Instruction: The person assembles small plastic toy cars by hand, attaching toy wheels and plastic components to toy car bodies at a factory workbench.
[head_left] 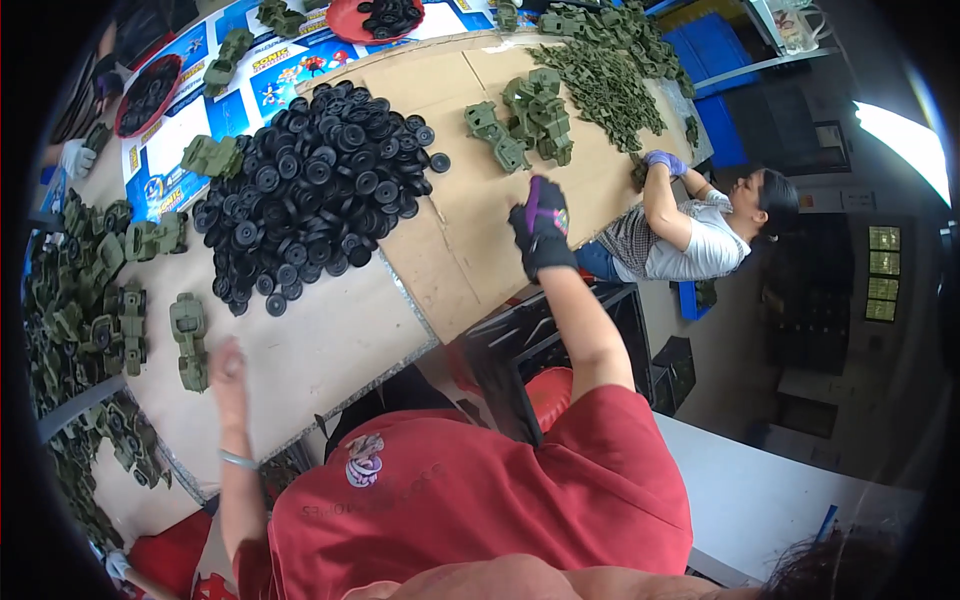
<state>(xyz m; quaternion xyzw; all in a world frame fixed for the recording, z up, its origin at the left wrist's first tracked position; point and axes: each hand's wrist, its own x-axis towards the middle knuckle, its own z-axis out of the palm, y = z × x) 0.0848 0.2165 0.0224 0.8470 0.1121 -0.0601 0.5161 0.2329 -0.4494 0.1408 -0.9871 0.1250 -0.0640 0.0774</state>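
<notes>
My left hand (229, 366), bare and smeared by motion, is just beside a green toy vehicle (188, 340) on the near left of the table. Whether its fingers hold anything cannot be made out. In a black and purple glove, my right hand (542, 228) hovers near the table's front edge, apart from a small group of green toy vehicle bodies (538, 115). The glove hides whether its fingers are apart or closed. Between my hands and farther back rises a big heap of black toy wheels (310, 190). Another green vehicle body (212, 156) touches the heap's far left side.
Assembled green toy vehicles (90, 290) are piled at the left. Small green parts (605, 90) lie heaped at the far right, where a co-worker (690, 225) in purple gloves works. Red bowls (345, 22) of black parts stand at the back. A gloved hand (77, 158) shows far left.
</notes>
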